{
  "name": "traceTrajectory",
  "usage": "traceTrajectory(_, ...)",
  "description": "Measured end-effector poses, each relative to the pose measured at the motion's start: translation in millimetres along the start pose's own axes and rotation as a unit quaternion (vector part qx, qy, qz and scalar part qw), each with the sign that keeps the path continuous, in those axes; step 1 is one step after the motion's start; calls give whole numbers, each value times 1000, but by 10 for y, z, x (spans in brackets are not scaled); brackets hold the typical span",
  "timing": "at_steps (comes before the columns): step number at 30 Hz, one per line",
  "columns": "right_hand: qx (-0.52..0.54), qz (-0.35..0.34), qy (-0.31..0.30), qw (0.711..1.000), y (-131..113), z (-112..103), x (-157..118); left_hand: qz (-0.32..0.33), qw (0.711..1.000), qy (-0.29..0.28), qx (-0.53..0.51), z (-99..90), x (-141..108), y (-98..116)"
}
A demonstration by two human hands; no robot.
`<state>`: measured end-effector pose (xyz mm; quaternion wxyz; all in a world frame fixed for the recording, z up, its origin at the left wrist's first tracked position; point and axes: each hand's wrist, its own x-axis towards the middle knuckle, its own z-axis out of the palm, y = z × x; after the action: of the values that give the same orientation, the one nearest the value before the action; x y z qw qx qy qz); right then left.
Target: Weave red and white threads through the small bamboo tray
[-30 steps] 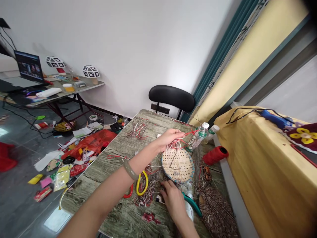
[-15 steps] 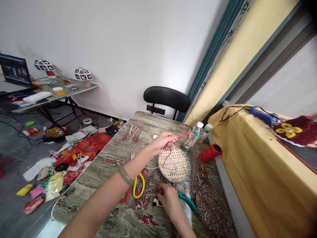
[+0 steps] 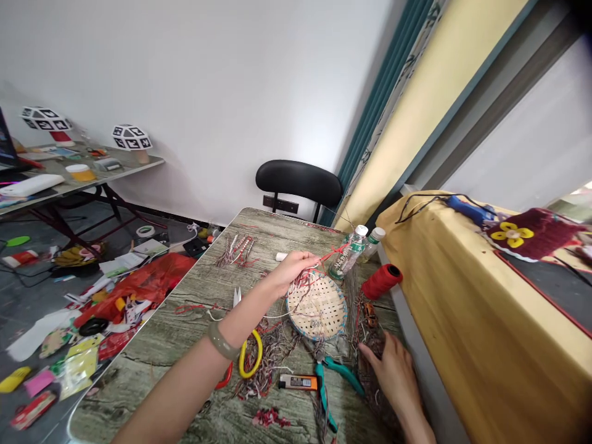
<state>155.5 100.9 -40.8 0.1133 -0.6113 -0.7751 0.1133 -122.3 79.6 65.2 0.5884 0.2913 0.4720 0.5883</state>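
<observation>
My left hand (image 3: 296,269) is closed on red and white cords above the upper left rim of a round woven basket (image 3: 319,305). A taut red cord (image 3: 333,251) runs from its fingers toward a green-labelled bottle (image 3: 349,251). My right hand (image 3: 395,370), thumb and fingers apart, rests over a pile of brownish yarn (image 3: 370,385) at the table's right edge; nothing shows in its grasp. Left of it lie green-handled pliers (image 3: 342,373) and an orange and black lighter (image 3: 298,382). Scissors with yellow and red handles (image 3: 251,354) lie partly under my left forearm.
A red thread spool (image 3: 382,282) and a second bottle (image 3: 374,242) stand at the right. Braided cords (image 3: 240,250) lie at the back left. Beyond the table are a black chair (image 3: 298,182), a cloth-covered surface (image 3: 444,277) and floor clutter at the left.
My right hand has moved right, from beside the lighter to the yarn pile, and its fingers have spread. The lighter and pliers are now uncovered. The view has turned slightly right.
</observation>
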Motion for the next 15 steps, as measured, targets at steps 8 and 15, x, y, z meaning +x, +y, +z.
traceTrajectory(8, -95, 110, -37, 989, 247, -138, -269, -3, 1000, 4, -13, 47, -14, -66)
traceTrajectory(15, 20, 57, -89, 994, -108, -846, -412, -4, 1000, 10, -13, 25, 16, -109)
